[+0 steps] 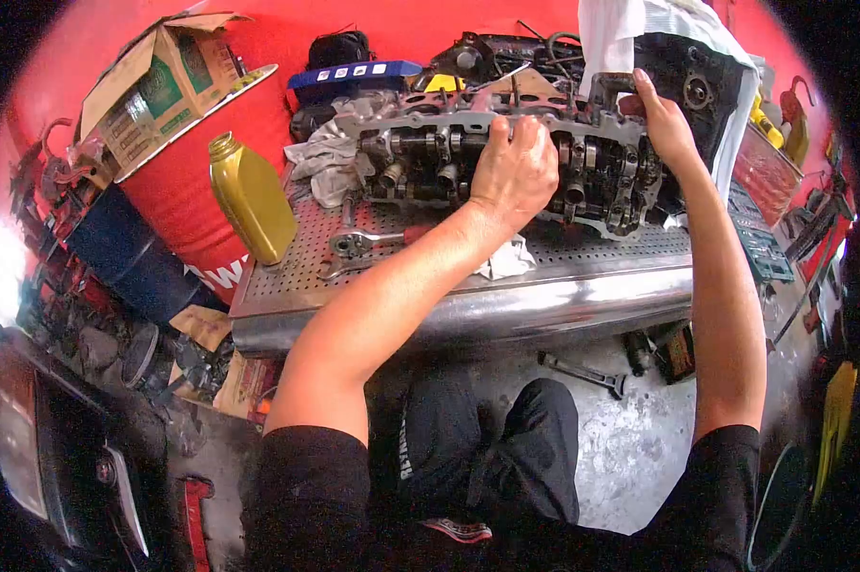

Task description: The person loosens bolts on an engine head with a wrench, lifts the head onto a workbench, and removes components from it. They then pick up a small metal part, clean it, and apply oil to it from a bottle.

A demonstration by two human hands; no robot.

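A long, oily metal cylinder head (pixel 411 122) lies on the perforated metal bench (pixel 268 276), its shafts and lobes facing me. My left hand (pixel 516 170) is at the middle of its upper edge, fingers curled together; whatever they pinch is hidden. My right hand (pixel 666 129) grips the upper right end, thumb pointing up and the other fingers mostly out of sight behind the metal. A ratchet wrench (pixel 358 243) rests below the left end, partly behind my left forearm. Crumpled white rags (pixel 325 157) lie against that same end.
An olive-gold bottle (pixel 252 198) stands at the bench's left edge. A red drum (pixel 168 205) carries a cardboard box (pixel 158 86). A blue tray (pixel 354 76) and a cloth-draped engine part (pixel 702 91) are behind. A green tool case (pixel 756 234) lies right; a metal rod (pixel 583 372) is on the floor.
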